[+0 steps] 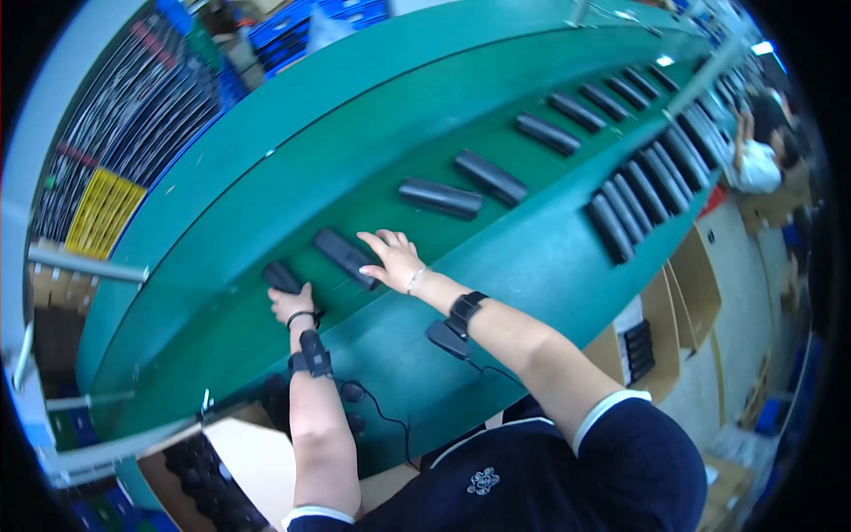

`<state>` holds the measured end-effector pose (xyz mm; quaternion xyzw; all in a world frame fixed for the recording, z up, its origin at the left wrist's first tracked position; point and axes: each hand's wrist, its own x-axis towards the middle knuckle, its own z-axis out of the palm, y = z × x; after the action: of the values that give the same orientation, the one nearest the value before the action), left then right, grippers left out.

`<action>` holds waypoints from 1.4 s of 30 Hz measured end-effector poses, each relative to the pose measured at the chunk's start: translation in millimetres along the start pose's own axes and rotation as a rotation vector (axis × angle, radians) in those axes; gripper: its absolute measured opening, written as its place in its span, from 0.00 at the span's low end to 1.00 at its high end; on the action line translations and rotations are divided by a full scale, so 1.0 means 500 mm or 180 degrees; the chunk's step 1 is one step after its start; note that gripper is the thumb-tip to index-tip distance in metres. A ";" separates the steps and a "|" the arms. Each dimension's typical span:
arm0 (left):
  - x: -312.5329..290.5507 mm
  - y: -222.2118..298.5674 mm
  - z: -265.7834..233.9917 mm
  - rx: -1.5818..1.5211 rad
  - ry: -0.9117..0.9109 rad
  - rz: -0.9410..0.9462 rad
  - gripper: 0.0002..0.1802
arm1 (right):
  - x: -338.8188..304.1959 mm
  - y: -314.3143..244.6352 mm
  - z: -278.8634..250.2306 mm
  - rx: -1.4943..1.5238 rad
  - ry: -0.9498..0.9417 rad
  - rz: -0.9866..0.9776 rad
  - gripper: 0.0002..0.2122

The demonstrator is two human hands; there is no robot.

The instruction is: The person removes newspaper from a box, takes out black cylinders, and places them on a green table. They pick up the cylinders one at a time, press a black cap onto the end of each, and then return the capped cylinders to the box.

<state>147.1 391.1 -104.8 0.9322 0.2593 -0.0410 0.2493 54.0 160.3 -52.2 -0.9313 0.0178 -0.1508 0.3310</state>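
My left hand (291, 303) is at the near end of a short-looking black cylinder (281, 277) on the green belt, its thumb and fingers closed around that end. Just to the right, a second black cylinder (337, 252) lies slanted on the belt. My right hand (395, 261) is over the belt beside it with fingers spread, its thumb close to the cylinder's near end; whether they touch I cannot tell. Farther up the belt lie more dark cylinders, the nearest (441, 198) beyond my right hand and another (491, 177) behind it.
A row of black cylinders (651, 188) stands along the green table's right side. Below the edge are a cardboard box (698, 285) and, lower left, a box of dark pieces (166, 477). Cables from my wrist devices hang over the near table. A person (758, 164) works far right.
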 end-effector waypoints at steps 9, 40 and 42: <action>-0.353 0.075 0.036 -0.1010 -0.0048 0.3292 0.20 | -0.502 0.216 -0.375 0.0755 0.1032 0.1847 0.06; -2.161 0.317 1.259 0.2174 -0.5758 0.2129 0.08 | -1.996 1.193 -0.608 0.1686 0.2657 0.5725 0.08; -2.181 0.277 1.408 0.2465 -0.5576 0.2460 0.10 | -2.052 1.290 -0.576 0.0969 0.2817 0.6017 0.10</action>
<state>-686.0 -558.7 -433.2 0.6115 -0.3613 -0.7033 0.0297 -966.0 -382.5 -517.4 -0.3492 0.8366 -0.1585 0.3913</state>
